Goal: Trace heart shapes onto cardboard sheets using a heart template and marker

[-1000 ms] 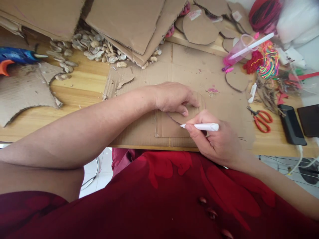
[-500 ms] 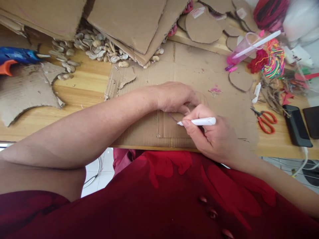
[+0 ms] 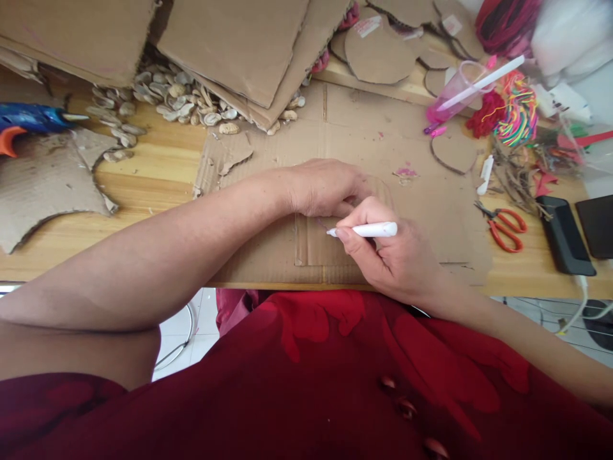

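Observation:
My right hand (image 3: 400, 255) is closed on a white pen (image 3: 366, 230), whose tip touches a small cardboard sheet (image 3: 311, 252) near the table's front edge. A thin dark line runs on that sheet just left of the tip. My left hand (image 3: 325, 185) lies above the pen, fingers curled and pressed down on something flat against the sheet; what it holds down is hidden under the hand. Both sheets rest on a larger cardboard sheet (image 3: 373, 137) on the wooden table (image 3: 153, 160).
A blue glue gun (image 3: 33, 118) and a cut cardboard piece (image 3: 43, 182) lie at the left. A pile of shells (image 3: 177, 99) sits under stacked cardboard (image 3: 239, 38). Orange scissors (image 3: 502, 225), cardboard hearts (image 3: 378, 51), coloured yarn (image 3: 517, 112) and two dark phones (image 3: 565, 233) crowd the right.
My right hand has slid the pen up and to the left along the edge under my left hand, lengthening the drawn line. My left hand has stayed in place.

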Demonstrator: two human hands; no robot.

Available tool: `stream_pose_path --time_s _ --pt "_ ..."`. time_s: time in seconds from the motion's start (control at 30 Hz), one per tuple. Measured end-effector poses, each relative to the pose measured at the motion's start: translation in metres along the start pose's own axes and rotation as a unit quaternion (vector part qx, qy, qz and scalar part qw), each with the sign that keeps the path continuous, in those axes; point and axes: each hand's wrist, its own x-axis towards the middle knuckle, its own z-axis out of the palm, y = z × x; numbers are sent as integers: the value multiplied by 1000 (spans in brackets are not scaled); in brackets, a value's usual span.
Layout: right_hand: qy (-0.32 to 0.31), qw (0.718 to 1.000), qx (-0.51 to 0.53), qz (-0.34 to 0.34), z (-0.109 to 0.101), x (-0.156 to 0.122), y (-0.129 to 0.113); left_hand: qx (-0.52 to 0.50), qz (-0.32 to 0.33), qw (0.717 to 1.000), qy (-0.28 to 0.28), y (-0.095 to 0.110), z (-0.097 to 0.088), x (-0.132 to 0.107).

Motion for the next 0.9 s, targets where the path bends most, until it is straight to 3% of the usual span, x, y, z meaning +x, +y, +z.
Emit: stream_pose_path --time_s 0.1,0.4,0.47,0.53,0.67,0.8,0.9 --pt "-14 1000 4 15 -7 -8 2 16 27 999 -35 -3 -4 1" --pt "-44 998 -30 39 -32 -26 2 48 11 998 -33 -8 -2 4" --pt "-6 999 -18 45 -39 -29 3 46 18 998 -27 -8 -2 4" --pt "79 994 31 65 -43 -34 9 40 26 999 -20 -10 -2 3" --pt "257 947 165 102 -42 -42 32 9 44 999 2 -13 0 0" --pt "285 948 94 109 -36 -48 53 -70 59 994 60 -12 1 -5" --pt "256 963 -19 82 -36 -49 60 -94 21 982 163 -13 -3 -8"
